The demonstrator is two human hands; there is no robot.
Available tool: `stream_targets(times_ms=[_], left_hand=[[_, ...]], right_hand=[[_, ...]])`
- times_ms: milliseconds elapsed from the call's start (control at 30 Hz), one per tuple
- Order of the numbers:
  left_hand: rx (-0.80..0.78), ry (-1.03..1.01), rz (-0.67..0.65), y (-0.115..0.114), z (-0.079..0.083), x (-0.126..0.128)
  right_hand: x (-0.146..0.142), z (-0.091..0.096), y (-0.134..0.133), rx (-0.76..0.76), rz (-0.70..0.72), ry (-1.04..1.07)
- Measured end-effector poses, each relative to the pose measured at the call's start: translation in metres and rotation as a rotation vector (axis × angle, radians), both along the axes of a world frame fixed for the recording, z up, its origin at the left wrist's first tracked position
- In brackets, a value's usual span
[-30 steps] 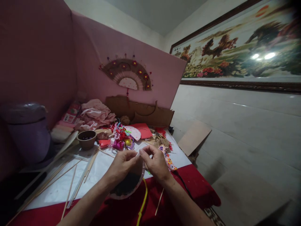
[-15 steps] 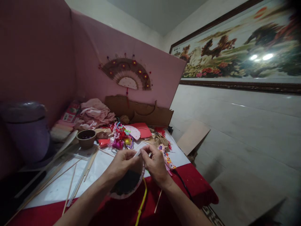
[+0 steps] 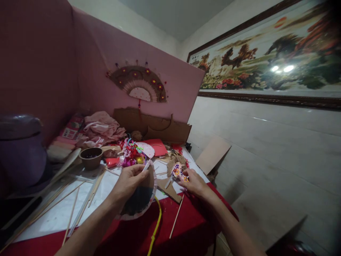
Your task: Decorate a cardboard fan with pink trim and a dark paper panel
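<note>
My left hand [image 3: 133,176] pinches the upper rim of a round cardboard piece [image 3: 138,199]. Pale fabric is folded over its edge, and its lower part lies in dark shadow. On the right, my right hand [image 3: 194,182] is closed around a hot glue gun [image 3: 179,171] with a bright flower pattern, just above the table. Beneath the gun lies a cut cardboard scrap [image 3: 170,191]. A yellow pipe cleaner [image 3: 156,227] runs down from beside the disc, and a thin wooden stick [image 3: 176,217] rests on the red cloth.
A brown bowl [image 3: 91,158] stands left of a heap of coloured pipe cleaners [image 3: 131,148]. Bamboo sticks [image 3: 70,209] lie at the left. Behind are crumpled pink fabric [image 3: 102,126], red paper [image 3: 157,147] and cardboard [image 3: 151,124]. A decorated fan [image 3: 140,83] hangs on the pink panel.
My right hand has left the disc's rim, moved right and taken hold of the glue gun. My left hand still holds the disc, now tilted up more. The view has turned slightly right.
</note>
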State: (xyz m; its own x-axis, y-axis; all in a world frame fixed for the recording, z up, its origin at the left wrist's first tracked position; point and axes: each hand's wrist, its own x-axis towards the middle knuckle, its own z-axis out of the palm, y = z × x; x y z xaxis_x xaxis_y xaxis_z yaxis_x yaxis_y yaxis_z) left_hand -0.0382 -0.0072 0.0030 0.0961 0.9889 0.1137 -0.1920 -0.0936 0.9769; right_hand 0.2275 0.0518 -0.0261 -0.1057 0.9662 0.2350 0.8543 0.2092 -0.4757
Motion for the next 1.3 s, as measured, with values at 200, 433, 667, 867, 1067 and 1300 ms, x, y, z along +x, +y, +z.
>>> stream_targets(times_ms=[200, 433, 667, 867, 1067, 1300], left_hand=[[-0.341, -0.257, 0.007, 0.024, 0.004, 0.007], [-0.555, -0.313, -0.002, 0.094, -0.003, 0.065], [-0.586, -0.376, -0.016, 0.115, -0.031, 0.092], [-0.562, -0.342, -0.028, 0.110, -0.029, 0.089], [-0.405, -0.253, -0.046, 0.096, -0.008, 0.088], [-0.092, -0.180, 0.034, 0.046, 0.003, 0.063]], right_hand=[[-0.006, -0.010, 0.002, 0.005, 0.007, 0.009], [-0.006, -0.013, 0.004, 0.015, 0.031, 0.139], [0.022, -0.011, 0.002, -0.035, 0.169, 0.572], [0.050, -0.003, 0.005, -0.057, 0.181, 1.057], [0.036, 0.012, -0.018, -0.085, 0.240, 1.610], [-0.003, 0.031, -0.066, -0.366, 0.331, 1.542]])
